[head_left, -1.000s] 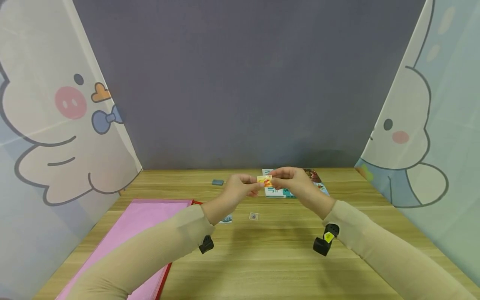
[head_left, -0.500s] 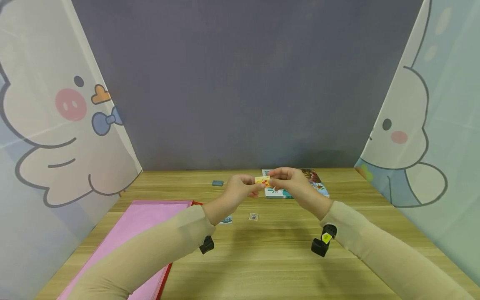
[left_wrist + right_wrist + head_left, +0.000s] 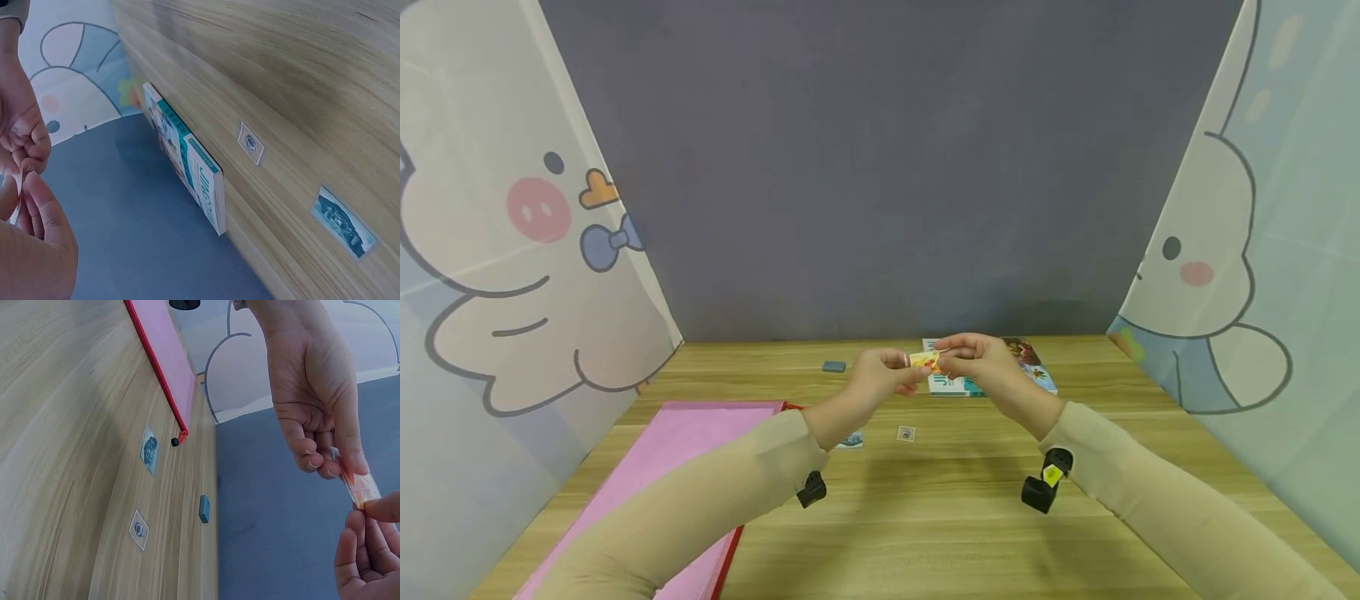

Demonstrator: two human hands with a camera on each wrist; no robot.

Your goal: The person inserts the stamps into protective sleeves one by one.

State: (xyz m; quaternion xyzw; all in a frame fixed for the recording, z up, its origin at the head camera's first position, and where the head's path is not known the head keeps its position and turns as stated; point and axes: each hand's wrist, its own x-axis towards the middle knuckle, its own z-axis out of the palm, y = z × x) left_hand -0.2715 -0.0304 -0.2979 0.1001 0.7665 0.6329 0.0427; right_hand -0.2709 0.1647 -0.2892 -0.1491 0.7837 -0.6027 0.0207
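A small yellow-and-red stamp [image 3: 923, 360] is held up above the table between both hands. My left hand [image 3: 878, 375] pinches its left end between thumb and fingers. At the right end, the thumb and fingers of my right hand [image 3: 988, 364] pinch it too. Clear film shows round the stamp [image 3: 362, 486] in the right wrist view, where the left hand [image 3: 315, 381] is above and the right hand [image 3: 369, 562] below. Seen from the left wrist, it is nearly edge-on and mostly hidden by fingers. Below the hands lie a square stamp [image 3: 906, 433] and a teal picture stamp [image 3: 344, 222].
A pink zip folder [image 3: 715, 425] with a red edge lies at the left, partly under the left forearm. A book [image 3: 955, 385] lies at the back, behind the right hand. A small blue-grey block [image 3: 833, 366] sits back left, before the grey rear panel [image 3: 895, 183].
Both hands and the stamp have shifted very slightly to the left in the head view. The grip of both hands on the stamp is kept.
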